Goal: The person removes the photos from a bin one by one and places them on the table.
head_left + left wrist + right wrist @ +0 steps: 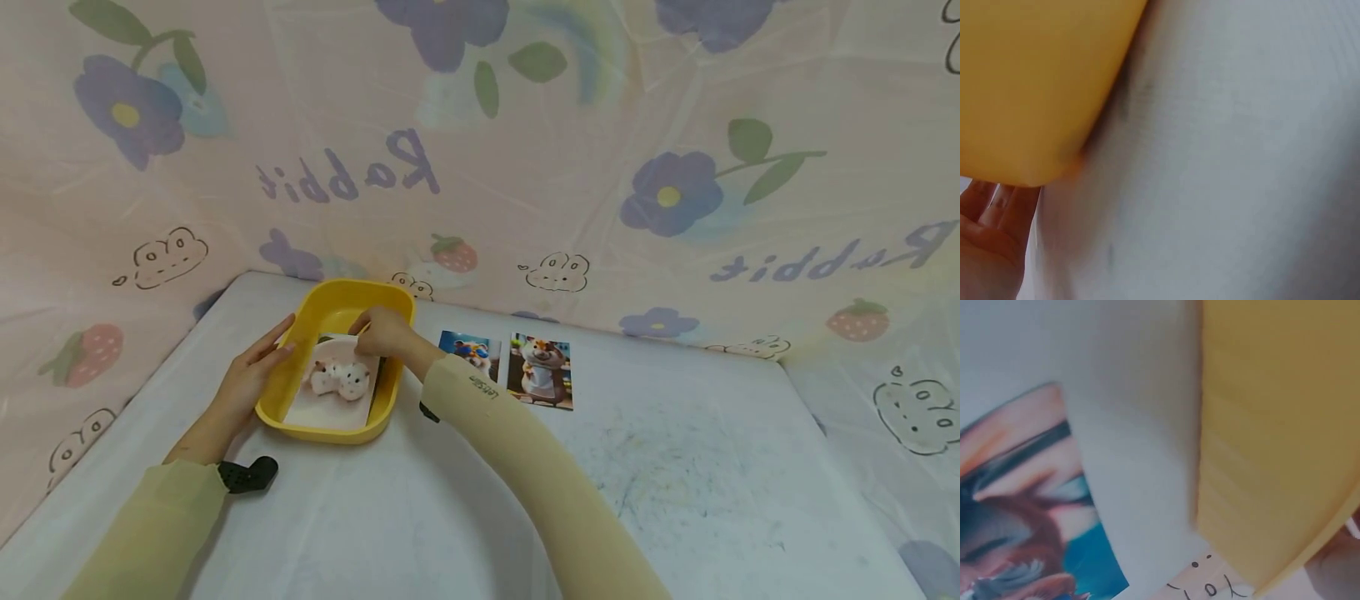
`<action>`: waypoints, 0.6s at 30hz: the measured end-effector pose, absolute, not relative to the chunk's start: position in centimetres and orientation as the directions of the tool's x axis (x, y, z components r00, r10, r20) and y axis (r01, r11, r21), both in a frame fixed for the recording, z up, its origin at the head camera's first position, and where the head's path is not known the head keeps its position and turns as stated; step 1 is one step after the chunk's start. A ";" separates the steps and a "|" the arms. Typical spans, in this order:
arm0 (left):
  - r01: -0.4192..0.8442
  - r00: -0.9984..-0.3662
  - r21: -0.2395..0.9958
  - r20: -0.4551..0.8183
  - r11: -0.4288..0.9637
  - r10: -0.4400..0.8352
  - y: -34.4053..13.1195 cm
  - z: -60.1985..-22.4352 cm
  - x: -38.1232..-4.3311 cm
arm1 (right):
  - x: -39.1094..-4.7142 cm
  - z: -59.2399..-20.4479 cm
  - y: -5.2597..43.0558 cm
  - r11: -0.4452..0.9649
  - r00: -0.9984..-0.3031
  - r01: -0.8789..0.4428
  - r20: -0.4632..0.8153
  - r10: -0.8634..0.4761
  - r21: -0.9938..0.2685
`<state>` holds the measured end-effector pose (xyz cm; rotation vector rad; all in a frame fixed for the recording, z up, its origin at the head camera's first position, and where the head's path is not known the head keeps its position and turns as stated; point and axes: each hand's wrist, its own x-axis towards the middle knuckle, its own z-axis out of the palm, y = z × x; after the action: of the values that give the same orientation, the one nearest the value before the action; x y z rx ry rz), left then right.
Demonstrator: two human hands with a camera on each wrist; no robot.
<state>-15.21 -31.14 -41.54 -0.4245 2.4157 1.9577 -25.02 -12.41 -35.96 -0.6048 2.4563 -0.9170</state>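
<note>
A yellow plastic tray (341, 435) with rounded corners stands at the left of the table. Inside it lies a photo card (330, 408) showing two pale, spotted animals, with the dark edge of another card peeking out beneath. My right hand (386, 337) reaches over the tray's right side and pinches the card's top right corner; the fingertips are partly hidden. Against the tray's left side rests my left hand (251, 375), its fingers fairly straight along the outer wall and its thumb at the rim. In the left wrist view, extended fingers (1019, 215) touch the tray's outside.
Two more photo cards lie right of the tray: a hamster in an apron (542, 375) and an animal in blue goggles (472, 346), partly covered by my right sleeve. The white tabletop (675, 467) has dark smudges at right. A patterned curtain (525, 183) hangs behind.
</note>
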 end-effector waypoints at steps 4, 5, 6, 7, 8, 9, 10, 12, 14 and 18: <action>-0.213 -0.963 0.959 -0.174 0.188 -0.203 -31.1 -41.5 -15.2 | -25.3 -36.1 -12.2 0.652 -0.785 -0.297 -0.210 -0.583 -0.698; -0.216 -0.963 0.958 -0.177 0.189 -0.203 -31.1 -41.5 -15.2 | -25.3 -36.1 -12.0 0.641 -0.776 -0.315 -0.198 -0.598 -0.700; -0.217 -0.963 0.957 -0.178 0.192 -0.203 -31.1 -41.5 -15.2 | -25.4 -36.1 -11.9 0.627 -0.768 -0.334 -0.183 -0.614 -0.704; -0.218 -0.963 0.956 -0.178 0.198 -0.204 -31.1 -41.5 -15.2 | -25.4 -36.1 -11.7 0.610 -0.759 -0.349 -0.168 -0.630 -0.711; -0.220 -0.962 0.954 -0.179 0.201 -0.206 -31.1 -41.5 -15.3 | -25.5 -36.2 -11.5 0.594 -0.751 -0.362 -0.153 -0.642 -0.718; -0.221 -0.962 0.954 -0.179 0.203 -0.207 -31.1 -41.5 -15.3 | -25.5 -36.2 -11.3 0.578 -0.746 -0.371 -0.138 -0.652 -0.727; -0.221 -0.962 0.954 -0.179 0.203 -0.207 -31.1 -41.5 -15.3 | -25.6 -36.2 -11.1 0.561 -0.742 -0.373 -0.125 -0.658 -0.739; -0.219 -0.962 0.952 -0.174 0.215 -0.209 -31.0 -41.6 -15.3 | -25.6 -36.2 -10.6 0.530 -0.743 -0.370 -0.100 -0.662 -0.763; -0.219 -0.962 0.953 -0.175 0.212 -0.208 -31.0 -41.6 -15.3 | -25.6 -36.2 -10.3 0.504 -0.750 -0.359 -0.079 -0.657 -0.786; -0.218 -0.962 0.952 -0.173 0.217 -0.210 -31.1 -41.6 -15.2 | -25.7 -36.2 -9.7 0.457 -0.772 -0.337 -0.036 -0.634 -0.823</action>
<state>-15.15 -31.06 -41.57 -0.4307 2.4453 1.9141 -25.68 -9.66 -36.24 -0.8247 2.3733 -1.2280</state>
